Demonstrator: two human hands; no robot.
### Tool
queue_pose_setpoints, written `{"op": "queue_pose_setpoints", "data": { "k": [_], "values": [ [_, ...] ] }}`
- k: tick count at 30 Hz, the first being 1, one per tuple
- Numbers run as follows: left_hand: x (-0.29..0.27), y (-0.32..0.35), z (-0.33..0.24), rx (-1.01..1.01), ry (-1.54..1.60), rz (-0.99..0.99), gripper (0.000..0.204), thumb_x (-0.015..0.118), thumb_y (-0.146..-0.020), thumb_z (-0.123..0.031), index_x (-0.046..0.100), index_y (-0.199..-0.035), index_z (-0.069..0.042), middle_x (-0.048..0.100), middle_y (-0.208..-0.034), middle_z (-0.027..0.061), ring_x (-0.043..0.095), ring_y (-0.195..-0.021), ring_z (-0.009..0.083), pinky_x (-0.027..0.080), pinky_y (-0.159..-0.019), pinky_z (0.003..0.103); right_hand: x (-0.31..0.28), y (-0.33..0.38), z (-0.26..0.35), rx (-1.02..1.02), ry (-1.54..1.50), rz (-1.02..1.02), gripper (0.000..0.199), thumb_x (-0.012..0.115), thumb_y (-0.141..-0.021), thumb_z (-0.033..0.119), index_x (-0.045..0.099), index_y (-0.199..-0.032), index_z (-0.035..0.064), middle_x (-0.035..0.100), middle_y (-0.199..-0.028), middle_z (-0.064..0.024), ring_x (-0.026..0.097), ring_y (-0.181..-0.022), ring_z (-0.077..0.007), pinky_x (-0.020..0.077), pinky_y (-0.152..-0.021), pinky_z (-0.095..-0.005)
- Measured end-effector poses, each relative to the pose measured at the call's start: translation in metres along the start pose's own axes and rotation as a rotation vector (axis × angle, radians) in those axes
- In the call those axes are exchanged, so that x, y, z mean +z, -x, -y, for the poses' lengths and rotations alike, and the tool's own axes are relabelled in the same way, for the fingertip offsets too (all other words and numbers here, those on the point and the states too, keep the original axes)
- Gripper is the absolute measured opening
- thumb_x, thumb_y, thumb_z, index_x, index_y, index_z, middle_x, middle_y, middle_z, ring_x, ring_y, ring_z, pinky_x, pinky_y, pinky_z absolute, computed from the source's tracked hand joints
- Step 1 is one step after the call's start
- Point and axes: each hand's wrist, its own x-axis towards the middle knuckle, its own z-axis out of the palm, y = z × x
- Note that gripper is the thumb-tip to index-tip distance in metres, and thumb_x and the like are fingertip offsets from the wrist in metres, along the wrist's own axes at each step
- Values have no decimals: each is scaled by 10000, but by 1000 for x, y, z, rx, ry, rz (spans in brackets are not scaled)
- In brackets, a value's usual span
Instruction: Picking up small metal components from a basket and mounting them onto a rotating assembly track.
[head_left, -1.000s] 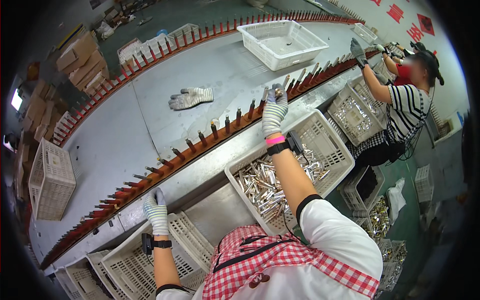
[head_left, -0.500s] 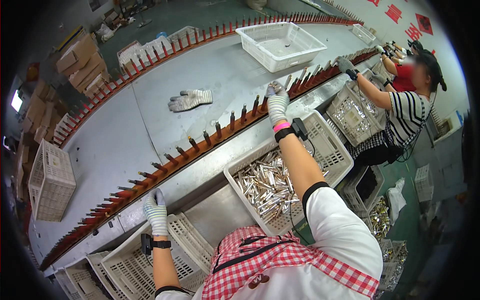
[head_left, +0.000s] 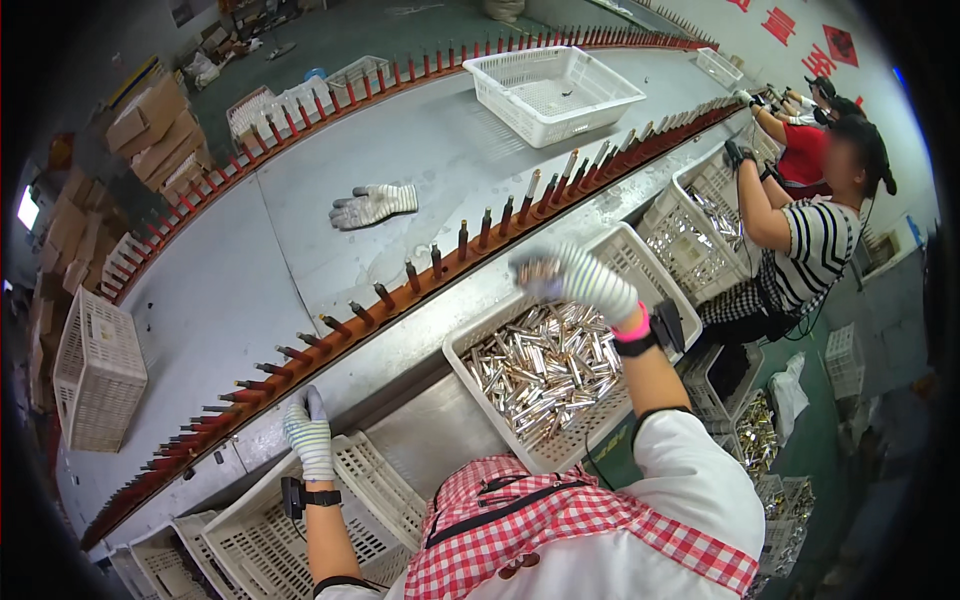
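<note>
My right hand (head_left: 575, 278), in a striped white glove with grey fingertips, hangs over a white basket (head_left: 585, 445) heaped with shiny metal tubes (head_left: 545, 370). Motion smears its fingers; something brownish shows at them, too blurred to name. Beyond it runs a row of upright red-and-dark pins (head_left: 463, 240) on an orange-brown rail. Silver tubes (head_left: 531, 192) stand on the pins farther right, while those to the left show dark tips. At the table's near edge rests my left hand (head_left: 308, 435), gloved alike, fingers extended and nothing visible in it.
A loose glove (head_left: 374, 206) and a white basket (head_left: 552, 128) lie on the grey tabletop (head_left: 330, 160). Stacked baskets (head_left: 345, 500) stand below my left hand. At right, a co-worker in a striped shirt (head_left: 822, 228) works beside another basket (head_left: 690, 255) of tubes.
My right hand has come down from the pins toward the basket. A silver tube now shows on a pin where it was. My left hand stays at the edge.
</note>
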Motion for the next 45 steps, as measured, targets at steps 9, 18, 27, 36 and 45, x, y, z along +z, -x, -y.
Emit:
{"op": "queue_pose_setpoints", "data": {
  "k": [9,18,27,36,45],
  "values": [
    [-7,2,4,-21,-45,-4,348,544,-960,-295,687,-963,22,689,-874,233,669,-803,368,504,-735,426,12,-59,-89,102,-85,-692,493,630,-904,162,487,-1346,-4,583,-1292,-209,573,-1171,-283,448,-1004,-350],
    [-21,14,23,13,-62,-45,305,555,-960,-266,688,-974,8,693,-882,219,672,-797,347,509,-747,413,47,-145,-58,-219,-443,-1044,212,657,-918,107,646,-1087,-21,667,-948,-40,572,-851,-98,480,-773,-238],
    [-21,5,20,-7,-4,-13,306,554,-956,-249,679,-960,30,690,-877,225,665,-785,353,506,-744,415,33,-133,-74,33,-101,-1100,291,647,-925,178,649,-1134,-24,702,-964,-111,623,-852,-144,504,-780,-282],
    [-16,4,27,19,51,-19,300,560,-954,-247,685,-974,26,698,-900,212,668,-814,348,513,-767,410,79,-143,-95,150,-69,-871,268,679,-896,76,630,-1149,3,653,-949,-23,551,-831,-104,480,-777,-242],
    [-24,1,15,-12,-9,-6,293,558,-954,-236,682,-983,27,693,-900,225,678,-828,336,511,-778,395,71,-133,-73,-58,-393,-1219,257,656,-899,57,602,-1140,-16,613,-969,-9,516,-778,-83,473,-714,-232]
  ]
}}
